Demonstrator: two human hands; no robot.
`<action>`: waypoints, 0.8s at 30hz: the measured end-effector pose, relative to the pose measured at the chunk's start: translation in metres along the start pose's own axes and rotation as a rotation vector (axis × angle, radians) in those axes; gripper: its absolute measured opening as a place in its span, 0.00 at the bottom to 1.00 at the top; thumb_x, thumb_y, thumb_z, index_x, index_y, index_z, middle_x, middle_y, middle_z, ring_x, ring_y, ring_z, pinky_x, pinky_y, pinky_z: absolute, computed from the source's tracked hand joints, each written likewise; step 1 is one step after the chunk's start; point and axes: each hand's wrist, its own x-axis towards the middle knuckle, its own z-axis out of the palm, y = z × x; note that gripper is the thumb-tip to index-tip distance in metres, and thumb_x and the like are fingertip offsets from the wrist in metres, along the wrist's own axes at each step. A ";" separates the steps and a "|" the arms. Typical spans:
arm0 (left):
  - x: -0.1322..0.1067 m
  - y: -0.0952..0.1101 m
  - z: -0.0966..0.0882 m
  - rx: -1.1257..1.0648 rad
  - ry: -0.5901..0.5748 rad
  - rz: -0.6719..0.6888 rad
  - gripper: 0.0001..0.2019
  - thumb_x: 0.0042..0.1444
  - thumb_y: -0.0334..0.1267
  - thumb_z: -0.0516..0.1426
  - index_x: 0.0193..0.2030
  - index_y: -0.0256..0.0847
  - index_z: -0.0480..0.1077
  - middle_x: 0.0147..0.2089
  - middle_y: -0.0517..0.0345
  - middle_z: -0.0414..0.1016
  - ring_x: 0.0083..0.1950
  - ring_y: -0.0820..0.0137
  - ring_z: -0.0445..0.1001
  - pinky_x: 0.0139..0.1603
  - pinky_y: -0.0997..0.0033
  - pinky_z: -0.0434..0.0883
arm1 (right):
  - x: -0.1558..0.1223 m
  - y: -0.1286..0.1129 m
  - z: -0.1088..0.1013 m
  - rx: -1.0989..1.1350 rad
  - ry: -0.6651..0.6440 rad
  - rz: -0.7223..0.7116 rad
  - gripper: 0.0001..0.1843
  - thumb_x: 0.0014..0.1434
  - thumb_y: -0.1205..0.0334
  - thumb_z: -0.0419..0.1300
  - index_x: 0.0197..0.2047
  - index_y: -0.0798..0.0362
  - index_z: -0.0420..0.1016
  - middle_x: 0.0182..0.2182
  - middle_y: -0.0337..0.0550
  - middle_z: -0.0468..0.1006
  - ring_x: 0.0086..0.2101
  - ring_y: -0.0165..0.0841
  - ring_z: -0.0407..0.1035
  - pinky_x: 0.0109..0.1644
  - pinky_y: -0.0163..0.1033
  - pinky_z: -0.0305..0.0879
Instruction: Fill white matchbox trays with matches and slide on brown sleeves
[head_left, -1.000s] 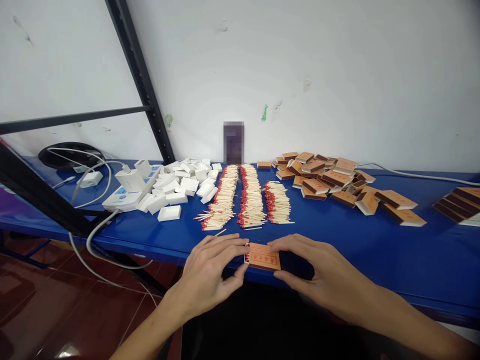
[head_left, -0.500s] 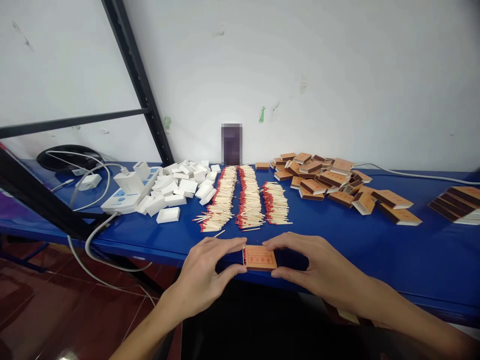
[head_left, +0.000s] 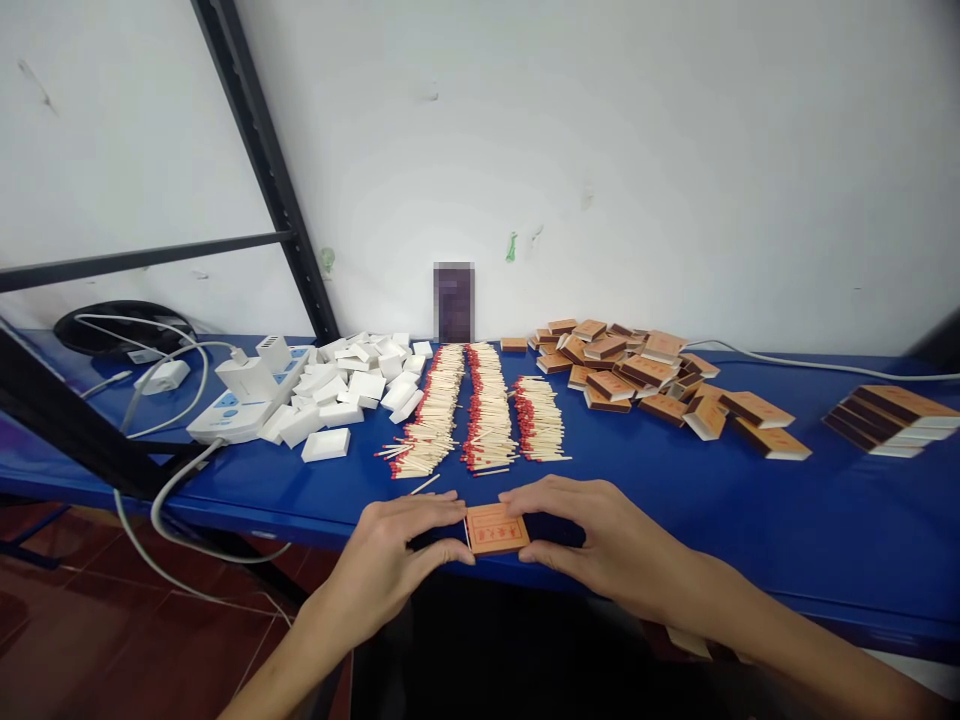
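An orange matchbox with red lettering is held level near the front edge of the blue table. My left hand pinches its left end between thumb and fingers. On the other end, the thumb and fingers of my right hand grip the sleeve. A thin white rim of the inner tray shows at the left end; the contents are hidden. Just beyond my hands lie three rows of red-tipped matches, and a single loose match is near my left hand.
White inner trays are heaped at left, beside a power strip with cables. Orange sleeves form a pile at right. Several matchboxes are stacked farther right. A black shelf post rises at left.
The tray has slid further into the sleeve; the red match heads seen at its left end are now out of sight. The view has shifted slightly, with both hands keeping their grip.
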 end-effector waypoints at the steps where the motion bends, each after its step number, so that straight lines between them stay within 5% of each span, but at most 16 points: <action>1: -0.001 -0.001 0.000 0.009 0.007 0.021 0.13 0.58 0.44 0.64 0.48 0.45 0.79 0.47 0.55 0.83 0.50 0.59 0.81 0.53 0.61 0.79 | 0.000 0.001 0.000 0.003 -0.004 0.004 0.18 0.59 0.60 0.66 0.54 0.45 0.75 0.50 0.40 0.80 0.49 0.37 0.75 0.56 0.44 0.68; 14: -0.019 0.002 0.019 0.375 0.121 0.161 0.17 0.68 0.40 0.54 0.61 0.39 0.68 0.55 0.49 0.79 0.55 0.59 0.79 0.54 0.56 0.79 | -0.002 -0.009 0.001 -0.038 0.045 0.070 0.15 0.60 0.64 0.65 0.51 0.47 0.76 0.47 0.41 0.82 0.46 0.37 0.76 0.51 0.42 0.70; 24: -0.020 0.004 0.022 0.412 0.149 0.207 0.17 0.68 0.39 0.54 0.61 0.39 0.67 0.54 0.49 0.79 0.55 0.59 0.78 0.55 0.58 0.79 | -0.004 -0.010 0.007 -0.002 0.119 0.037 0.15 0.59 0.63 0.66 0.50 0.46 0.76 0.49 0.41 0.81 0.47 0.38 0.76 0.54 0.42 0.71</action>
